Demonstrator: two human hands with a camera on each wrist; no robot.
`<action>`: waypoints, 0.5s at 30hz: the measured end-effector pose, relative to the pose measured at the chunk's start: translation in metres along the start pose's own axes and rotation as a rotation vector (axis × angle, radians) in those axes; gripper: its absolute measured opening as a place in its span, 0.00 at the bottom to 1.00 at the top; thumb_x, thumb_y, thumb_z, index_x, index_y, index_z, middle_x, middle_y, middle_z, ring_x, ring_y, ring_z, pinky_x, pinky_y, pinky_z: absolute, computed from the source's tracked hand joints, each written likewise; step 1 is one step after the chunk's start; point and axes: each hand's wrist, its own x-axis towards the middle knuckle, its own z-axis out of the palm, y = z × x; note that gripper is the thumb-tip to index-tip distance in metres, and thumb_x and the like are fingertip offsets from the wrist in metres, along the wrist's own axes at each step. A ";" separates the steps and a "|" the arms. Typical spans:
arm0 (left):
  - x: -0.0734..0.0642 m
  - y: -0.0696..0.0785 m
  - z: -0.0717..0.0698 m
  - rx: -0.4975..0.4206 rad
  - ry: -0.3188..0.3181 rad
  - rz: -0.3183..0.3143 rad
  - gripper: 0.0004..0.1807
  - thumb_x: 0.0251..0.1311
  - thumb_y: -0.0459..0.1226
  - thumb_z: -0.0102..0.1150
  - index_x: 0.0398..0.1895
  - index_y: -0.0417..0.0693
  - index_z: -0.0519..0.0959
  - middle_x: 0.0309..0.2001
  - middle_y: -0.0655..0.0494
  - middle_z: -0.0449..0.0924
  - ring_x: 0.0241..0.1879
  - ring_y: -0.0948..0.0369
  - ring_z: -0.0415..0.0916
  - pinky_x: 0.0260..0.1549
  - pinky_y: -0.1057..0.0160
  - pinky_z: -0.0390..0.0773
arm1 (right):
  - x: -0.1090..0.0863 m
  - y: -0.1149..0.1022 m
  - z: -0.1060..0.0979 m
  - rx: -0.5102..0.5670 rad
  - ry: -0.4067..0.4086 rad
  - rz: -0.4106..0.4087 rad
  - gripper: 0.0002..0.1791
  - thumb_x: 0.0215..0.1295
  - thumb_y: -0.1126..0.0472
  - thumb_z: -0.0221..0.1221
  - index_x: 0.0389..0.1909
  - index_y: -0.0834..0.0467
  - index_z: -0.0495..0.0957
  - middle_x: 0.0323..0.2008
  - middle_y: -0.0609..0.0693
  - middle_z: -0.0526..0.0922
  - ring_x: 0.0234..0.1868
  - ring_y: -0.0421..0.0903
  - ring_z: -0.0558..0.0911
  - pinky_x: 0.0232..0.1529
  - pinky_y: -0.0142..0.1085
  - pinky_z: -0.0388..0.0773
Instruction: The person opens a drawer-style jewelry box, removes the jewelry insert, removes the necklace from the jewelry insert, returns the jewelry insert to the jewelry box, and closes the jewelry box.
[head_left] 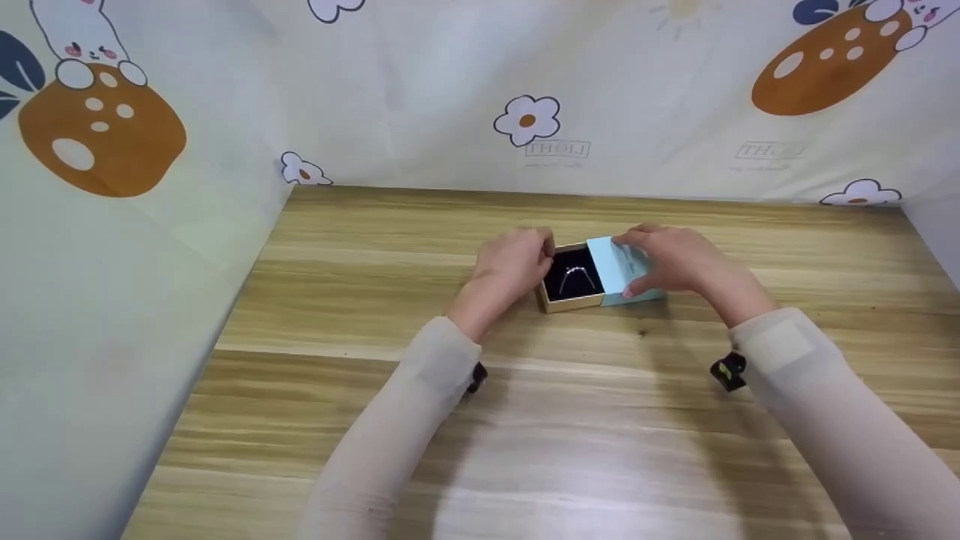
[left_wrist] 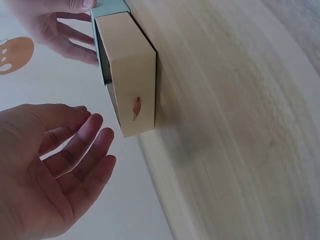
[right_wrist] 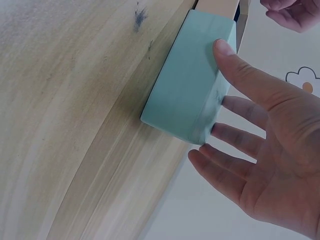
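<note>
A small drawer-style jewelry box lies on the table, its tray [head_left: 572,304] slid partway out of a light blue sleeve [head_left: 611,266]. On the tray's black lining rests a thin silver chain [head_left: 576,270], curved like an arch. My right hand [head_left: 675,257] grips the sleeve, thumb on the near side and fingers across the top and far side. At the tray's left end is my left hand [head_left: 516,259], its fingers loosely bent with nothing visible in them. In the left wrist view a small ribbon tab [left_wrist: 136,108] sticks out of the tray's end, apart from the fingertips.
Wood-grain table [head_left: 360,420] lies under the box. A pale curtain [head_left: 420,97] printed with flowers and fruit hangs behind and at the left. Small black wrist cameras [head_left: 727,371] sit under both sleeved forearms.
</note>
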 end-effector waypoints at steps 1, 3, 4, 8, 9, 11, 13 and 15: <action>0.000 0.001 0.000 -0.001 0.003 0.004 0.09 0.69 0.39 0.54 0.48 0.56 0.81 0.45 0.59 0.85 0.44 0.59 0.82 0.40 0.57 0.84 | 0.000 0.000 0.000 -0.002 0.003 0.000 0.46 0.50 0.47 0.74 0.69 0.59 0.69 0.68 0.67 0.69 0.65 0.69 0.72 0.63 0.63 0.69; 0.001 0.004 0.001 -0.003 0.009 0.015 0.10 0.69 0.39 0.54 0.49 0.56 0.81 0.47 0.59 0.85 0.46 0.59 0.82 0.41 0.58 0.84 | 0.000 0.000 0.000 -0.004 0.006 -0.003 0.46 0.50 0.47 0.74 0.68 0.60 0.69 0.68 0.67 0.70 0.65 0.69 0.72 0.63 0.63 0.69; 0.002 0.006 0.002 -0.002 0.012 0.022 0.10 0.69 0.39 0.55 0.49 0.56 0.81 0.47 0.59 0.85 0.47 0.59 0.82 0.41 0.58 0.84 | 0.000 0.000 0.000 -0.004 0.008 -0.003 0.46 0.49 0.47 0.74 0.68 0.60 0.70 0.68 0.67 0.70 0.65 0.69 0.72 0.63 0.63 0.70; 0.004 0.011 0.004 -0.004 0.015 0.047 0.10 0.69 0.39 0.56 0.50 0.55 0.81 0.50 0.58 0.84 0.50 0.59 0.81 0.45 0.58 0.84 | 0.000 -0.001 0.000 0.000 0.011 0.005 0.46 0.49 0.48 0.75 0.68 0.60 0.70 0.68 0.67 0.70 0.65 0.68 0.72 0.63 0.62 0.70; 0.004 0.012 0.005 -0.006 0.014 0.052 0.11 0.68 0.39 0.57 0.51 0.55 0.81 0.50 0.58 0.84 0.50 0.59 0.81 0.46 0.59 0.83 | 0.000 -0.001 0.000 0.001 0.009 0.009 0.46 0.49 0.48 0.75 0.68 0.60 0.70 0.68 0.67 0.70 0.65 0.68 0.72 0.63 0.62 0.69; 0.005 0.014 0.007 -0.013 0.010 0.057 0.12 0.68 0.39 0.58 0.52 0.54 0.81 0.52 0.57 0.82 0.51 0.59 0.80 0.48 0.58 0.83 | 0.000 -0.001 0.000 0.002 0.002 0.019 0.46 0.50 0.48 0.75 0.69 0.59 0.69 0.68 0.67 0.69 0.65 0.68 0.72 0.63 0.62 0.69; 0.006 0.016 0.009 -0.016 0.006 0.064 0.12 0.67 0.39 0.58 0.53 0.54 0.80 0.52 0.56 0.81 0.50 0.58 0.79 0.49 0.58 0.83 | 0.001 -0.002 0.000 0.004 -0.008 0.028 0.46 0.50 0.48 0.74 0.69 0.59 0.69 0.69 0.67 0.69 0.65 0.68 0.72 0.63 0.62 0.69; 0.007 0.018 0.011 -0.011 0.000 0.069 0.13 0.67 0.40 0.59 0.53 0.54 0.80 0.53 0.56 0.80 0.50 0.58 0.79 0.49 0.58 0.83 | 0.001 -0.003 -0.001 0.001 -0.014 0.035 0.46 0.50 0.48 0.74 0.69 0.58 0.69 0.69 0.67 0.69 0.65 0.68 0.72 0.63 0.62 0.70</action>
